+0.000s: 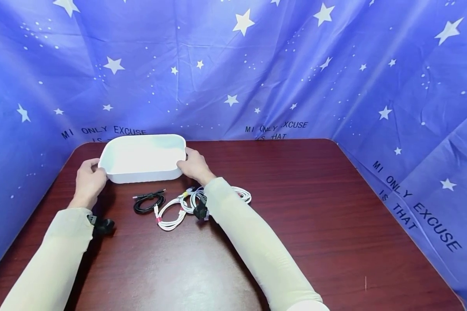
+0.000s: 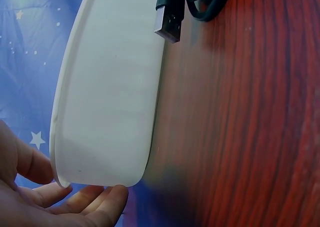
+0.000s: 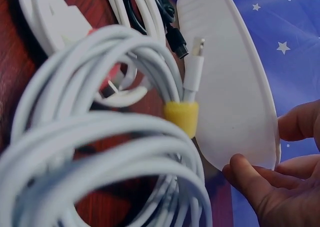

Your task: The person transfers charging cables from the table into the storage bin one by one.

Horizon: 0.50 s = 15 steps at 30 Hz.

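Note:
A shallow white plastic tray (image 1: 144,177) with rounded corners is at the table's far left. My left hand (image 1: 89,179) grips its left end, thumb at the rim and fingers round the outer wall, as the left wrist view also shows (image 2: 65,202). At the opposite end my right hand (image 1: 196,165) pinches the rim between thumb and fingers. Just in front of the tray lie a coiled black USB cable (image 1: 149,202), a white cable (image 1: 171,225) with a red tie, and a pale coiled cable (image 3: 125,132) with a yellow tie. The right sleeve partly hides the coils.
Another white coil (image 1: 244,195) shows beyond the right forearm. The dark red wooden table (image 1: 315,216) extends to the right and toward me. A blue star-printed curtain (image 1: 218,65) surrounds its back and sides. Black wrist cameras hang under both sleeves.

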Motion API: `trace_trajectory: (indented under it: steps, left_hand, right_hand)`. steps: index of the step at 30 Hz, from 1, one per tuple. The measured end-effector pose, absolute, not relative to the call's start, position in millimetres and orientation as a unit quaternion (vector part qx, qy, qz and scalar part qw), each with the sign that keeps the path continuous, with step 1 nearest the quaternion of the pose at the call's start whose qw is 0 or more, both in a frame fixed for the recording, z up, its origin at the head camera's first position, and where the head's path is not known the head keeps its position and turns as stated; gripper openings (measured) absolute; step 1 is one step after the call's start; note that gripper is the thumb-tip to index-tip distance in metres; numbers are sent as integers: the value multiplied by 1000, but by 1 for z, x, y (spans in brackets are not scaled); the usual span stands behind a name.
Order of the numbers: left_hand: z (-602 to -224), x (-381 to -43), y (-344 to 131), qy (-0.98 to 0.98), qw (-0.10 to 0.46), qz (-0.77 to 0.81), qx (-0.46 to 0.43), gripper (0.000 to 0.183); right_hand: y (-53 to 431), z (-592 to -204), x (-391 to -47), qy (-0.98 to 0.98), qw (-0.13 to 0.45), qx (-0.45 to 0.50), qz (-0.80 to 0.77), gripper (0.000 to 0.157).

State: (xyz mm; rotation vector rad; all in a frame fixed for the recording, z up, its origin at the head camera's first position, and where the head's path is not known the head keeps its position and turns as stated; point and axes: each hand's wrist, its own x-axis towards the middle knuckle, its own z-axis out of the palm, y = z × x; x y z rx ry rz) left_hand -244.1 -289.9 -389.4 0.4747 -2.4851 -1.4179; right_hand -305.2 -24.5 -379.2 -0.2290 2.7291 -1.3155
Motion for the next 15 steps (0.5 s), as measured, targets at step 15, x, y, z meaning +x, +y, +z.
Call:
trace_trajectory:
  steps: [15]
  left_hand:
    - [-390,-243,-280,-847,129,-493,153,53]
  right_hand:
    - [-14,-376,-306,897,46,-63,-435,59]
